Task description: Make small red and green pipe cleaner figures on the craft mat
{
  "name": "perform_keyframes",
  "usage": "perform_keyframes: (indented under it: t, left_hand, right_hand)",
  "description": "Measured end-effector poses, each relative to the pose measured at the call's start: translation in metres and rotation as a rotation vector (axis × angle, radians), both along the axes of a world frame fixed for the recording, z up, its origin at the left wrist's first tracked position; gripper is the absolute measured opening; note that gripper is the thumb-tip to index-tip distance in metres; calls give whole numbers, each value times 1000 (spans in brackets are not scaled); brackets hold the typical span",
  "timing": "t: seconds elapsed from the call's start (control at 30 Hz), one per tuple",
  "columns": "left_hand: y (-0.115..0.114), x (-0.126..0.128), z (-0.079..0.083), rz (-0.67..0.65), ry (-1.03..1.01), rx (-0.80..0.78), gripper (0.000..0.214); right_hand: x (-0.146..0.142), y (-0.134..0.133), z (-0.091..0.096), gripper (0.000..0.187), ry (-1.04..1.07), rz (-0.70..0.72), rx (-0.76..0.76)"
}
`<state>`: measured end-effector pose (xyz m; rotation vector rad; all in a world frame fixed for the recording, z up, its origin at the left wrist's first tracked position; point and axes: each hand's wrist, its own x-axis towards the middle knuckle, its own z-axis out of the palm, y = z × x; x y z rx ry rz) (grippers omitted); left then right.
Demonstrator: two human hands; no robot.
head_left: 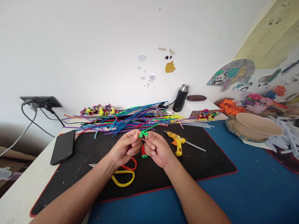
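Between my two hands a bright green pipe cleaner is bent into a small wavy shape, with a straight tail running up to the right. My left hand pinches its left end, and my right hand pinches the right side. Just below them a small red and green rolled piece rests on the black mat, partly hidden by my fingers. Scissors with red and yellow handles lie under my left forearm, which covers their middle. To the right of my right hand is a yellow glue gun with a glue stick in its back.
Many coloured pipe cleaners are heaped along the wall. A phone lies at the left, a black thermos stands behind, and a beige bowl sits at the right. Small colourful figures line the back.
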<state>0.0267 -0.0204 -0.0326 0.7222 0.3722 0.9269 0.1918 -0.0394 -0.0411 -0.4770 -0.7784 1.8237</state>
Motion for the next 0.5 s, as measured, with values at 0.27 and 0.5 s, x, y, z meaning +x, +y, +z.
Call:
perform_keyframes:
  t: [0.27, 0.5]
  left_hand:
    - [-5, 6, 3, -3, 6, -46, 26]
    - [-6, 3, 2, 3, -4, -30, 31]
  right_hand:
    - [-1, -1, 1, 43, 22, 10, -5]
    - [-1, 0, -1, 44, 22, -6, -8]
